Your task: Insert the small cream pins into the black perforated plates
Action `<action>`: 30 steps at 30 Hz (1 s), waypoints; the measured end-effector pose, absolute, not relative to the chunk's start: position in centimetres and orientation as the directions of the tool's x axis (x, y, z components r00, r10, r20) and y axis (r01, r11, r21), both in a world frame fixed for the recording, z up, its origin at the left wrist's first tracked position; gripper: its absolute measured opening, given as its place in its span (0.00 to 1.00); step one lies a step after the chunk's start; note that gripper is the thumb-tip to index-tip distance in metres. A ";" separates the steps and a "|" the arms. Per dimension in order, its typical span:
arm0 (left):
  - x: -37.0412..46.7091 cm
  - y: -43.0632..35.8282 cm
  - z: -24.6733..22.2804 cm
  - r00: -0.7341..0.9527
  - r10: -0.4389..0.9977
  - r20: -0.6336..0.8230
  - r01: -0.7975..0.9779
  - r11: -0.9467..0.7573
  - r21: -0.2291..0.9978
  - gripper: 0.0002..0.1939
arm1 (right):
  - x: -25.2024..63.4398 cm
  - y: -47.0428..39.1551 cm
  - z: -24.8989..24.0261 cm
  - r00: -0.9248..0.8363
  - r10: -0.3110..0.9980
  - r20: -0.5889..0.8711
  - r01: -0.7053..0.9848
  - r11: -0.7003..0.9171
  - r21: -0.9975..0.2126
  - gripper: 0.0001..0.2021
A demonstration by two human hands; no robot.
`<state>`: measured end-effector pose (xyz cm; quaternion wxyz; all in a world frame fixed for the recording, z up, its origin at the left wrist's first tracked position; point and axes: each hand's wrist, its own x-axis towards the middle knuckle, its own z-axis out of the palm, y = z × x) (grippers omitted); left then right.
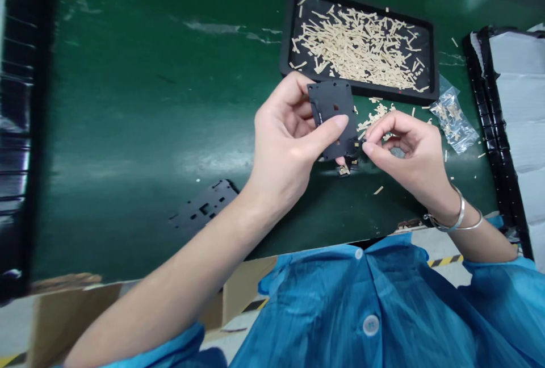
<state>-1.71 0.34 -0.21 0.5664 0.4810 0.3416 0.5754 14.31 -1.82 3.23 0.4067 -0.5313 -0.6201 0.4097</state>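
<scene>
My left hand [289, 135] grips a flat black plastic plate [332, 108] that has small holes, the thumb lying across its face. At the plate's lower right corner is a small dark part [356, 145] with a gold-coloured spot. My right hand [402, 149] is closed in a pinch at this corner, thumb and forefinger tips almost together. What lies between those fingertips is too small to make out. Just below the plate, small black and gold-coloured pieces [344, 169] show near the left fingertips. Another black plate with cutouts [208, 207] lies on the green table, partly behind my left forearm.
A black tray [286, 44] at the back holds a heap of small cream-coloured strips [353, 44]. More loose strips [377, 115] are scattered before it. A clear plastic bag [455, 118] lies right of the tray. Black-edged racks [489, 107] border the green table [149, 101].
</scene>
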 end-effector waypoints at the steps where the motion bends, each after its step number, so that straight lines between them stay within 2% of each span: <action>1: -1.7 0.3 -0.2 0.111 0.979 0.170 -0.325 -0.126 0.937 0.13 | 14.3 -1.8 3.2 -0.108 0.992 0.066 0.330 0.098 -0.939 0.05; 25: -1.5 0.2 -0.1 0.103 0.978 0.183 -0.279 -0.148 0.949 0.13 | 14.7 -0.8 3.0 -0.224 0.954 -0.198 0.084 -0.184 -0.979 0.05; 30: -1.6 0.1 0.0 0.119 0.980 0.158 -0.302 -0.116 0.946 0.12 | 14.8 -0.8 2.9 -0.232 0.950 -0.207 0.050 -0.201 -0.978 0.05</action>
